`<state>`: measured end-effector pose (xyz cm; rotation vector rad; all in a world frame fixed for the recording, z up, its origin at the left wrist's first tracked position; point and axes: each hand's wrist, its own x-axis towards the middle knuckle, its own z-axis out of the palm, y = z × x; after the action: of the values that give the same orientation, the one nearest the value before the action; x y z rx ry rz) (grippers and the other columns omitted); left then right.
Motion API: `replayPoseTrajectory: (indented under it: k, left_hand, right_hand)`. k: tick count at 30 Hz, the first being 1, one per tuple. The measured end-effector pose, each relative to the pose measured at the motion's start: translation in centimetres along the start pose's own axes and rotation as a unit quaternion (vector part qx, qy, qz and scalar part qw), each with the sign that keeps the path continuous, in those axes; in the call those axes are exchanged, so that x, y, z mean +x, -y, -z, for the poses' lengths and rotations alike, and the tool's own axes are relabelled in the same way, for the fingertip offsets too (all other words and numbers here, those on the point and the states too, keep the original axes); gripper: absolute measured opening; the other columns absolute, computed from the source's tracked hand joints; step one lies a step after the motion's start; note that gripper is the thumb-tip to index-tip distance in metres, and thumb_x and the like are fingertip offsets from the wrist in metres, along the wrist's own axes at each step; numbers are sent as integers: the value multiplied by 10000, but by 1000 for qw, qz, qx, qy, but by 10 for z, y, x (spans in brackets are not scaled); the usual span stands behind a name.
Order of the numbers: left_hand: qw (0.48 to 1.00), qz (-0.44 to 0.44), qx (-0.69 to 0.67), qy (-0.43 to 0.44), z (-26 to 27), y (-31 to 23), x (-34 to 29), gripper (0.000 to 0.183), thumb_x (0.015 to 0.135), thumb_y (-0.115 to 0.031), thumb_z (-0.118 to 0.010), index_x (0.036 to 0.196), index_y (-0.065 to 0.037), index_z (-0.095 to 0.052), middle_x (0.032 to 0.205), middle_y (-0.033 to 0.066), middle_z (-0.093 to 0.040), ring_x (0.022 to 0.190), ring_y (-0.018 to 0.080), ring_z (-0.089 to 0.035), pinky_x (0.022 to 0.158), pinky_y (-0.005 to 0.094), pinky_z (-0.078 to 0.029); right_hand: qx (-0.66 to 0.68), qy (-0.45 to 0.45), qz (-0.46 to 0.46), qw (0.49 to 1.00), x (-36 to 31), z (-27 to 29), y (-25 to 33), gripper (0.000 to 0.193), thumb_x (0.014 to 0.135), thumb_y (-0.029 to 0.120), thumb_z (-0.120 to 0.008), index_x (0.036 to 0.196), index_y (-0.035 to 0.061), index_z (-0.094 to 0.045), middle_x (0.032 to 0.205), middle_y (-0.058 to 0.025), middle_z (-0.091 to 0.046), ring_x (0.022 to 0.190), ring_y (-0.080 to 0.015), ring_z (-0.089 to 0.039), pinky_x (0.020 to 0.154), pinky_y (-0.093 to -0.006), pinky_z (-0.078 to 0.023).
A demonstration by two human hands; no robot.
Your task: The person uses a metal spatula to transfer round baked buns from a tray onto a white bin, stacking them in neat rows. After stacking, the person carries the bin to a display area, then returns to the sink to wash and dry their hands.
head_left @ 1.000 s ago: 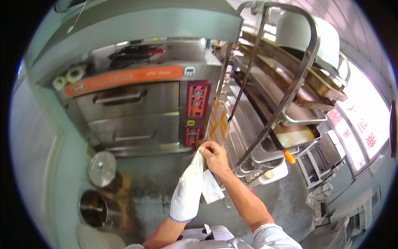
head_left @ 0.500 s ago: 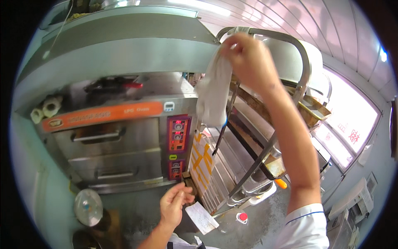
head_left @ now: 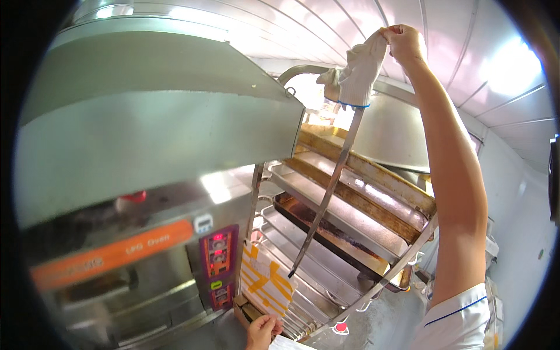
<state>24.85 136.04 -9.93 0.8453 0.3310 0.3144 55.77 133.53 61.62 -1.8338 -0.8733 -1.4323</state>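
Observation:
High at the upper right, my right hand [head_left: 403,44] pinches the finger end of a white knit glove [head_left: 360,70]. Its blue-edged cuff hangs down at the rack's curved top rail [head_left: 300,71]; whether it touches the rail I cannot tell. Below the cuff a long flat metal strip [head_left: 326,201] slants down across the front of the rack. My left hand [head_left: 263,331] is low at the bottom edge, fingers curled together with nothing visible in them. It is near the rack's foot, just under a white board with yellow tape strips [head_left: 265,280].
The metal rack holds several baking trays [head_left: 373,201], some browned. A large metal bowl-like vessel [head_left: 389,131] stands on top. To the left is a deck oven [head_left: 134,280] with a lit control panel [head_left: 219,256], under a grey hood [head_left: 157,128]. A red-capped container [head_left: 341,328] sits on the floor.
The right hand has gone up and to the right with the glove, which now hangs higher by the top rail. The view has tilted up and turned right. My left hand's fingers have curled in.

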Motion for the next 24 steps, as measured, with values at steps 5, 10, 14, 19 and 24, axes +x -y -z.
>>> replayPoseTrajectory:
  k: [5,10,14,19,24]
  left_hand:
    - [995,54,37,77,27,-11,34,285,1082,-210,-562,839,-76,-629,705,32,-617,549,101,-512,495,247,-390]
    - [993,102,26,52,38,8,43,227,1062,-194,-608,912,-38,-678,734,38,-638,621,124,-592,579,247,-467]
    - [986,151,12,70,48,19,49,187,1047,-189,-642,1085,-12,-689,833,65,-681,646,148,-625,566,270,-493]
    - [986,110,65,107,31,24,55,211,1048,-175,-637,1180,-18,-684,907,93,-698,675,167,-640,590,318,-558]
    - [971,178,80,135,-17,46,21,185,1068,-154,-576,1200,-27,-605,995,126,-736,723,187,-707,625,327,-587]
  right_hand:
    - [-238,155,5,959,20,-51,-20,273,854,249,-717,1009,36,-789,986,-177,-772,907,-322,-751,829,-382,-607]
    - [-391,266,-2,881,-3,-63,-15,419,908,386,-607,1104,62,-787,1198,-167,-743,1100,-350,-711,973,-479,-533]
    - [-391,241,52,887,-26,-51,0,291,1001,267,-561,1111,112,-782,1113,-141,-760,1050,-314,-727,942,-426,-571]
    - [-215,49,81,972,-82,3,22,245,957,232,-573,952,89,-771,984,-163,-769,984,-320,-738,881,-448,-574]
    - [-32,232,164,958,-265,130,37,269,746,243,-773,948,66,-765,867,-126,-727,778,-283,-704,754,-424,-564]
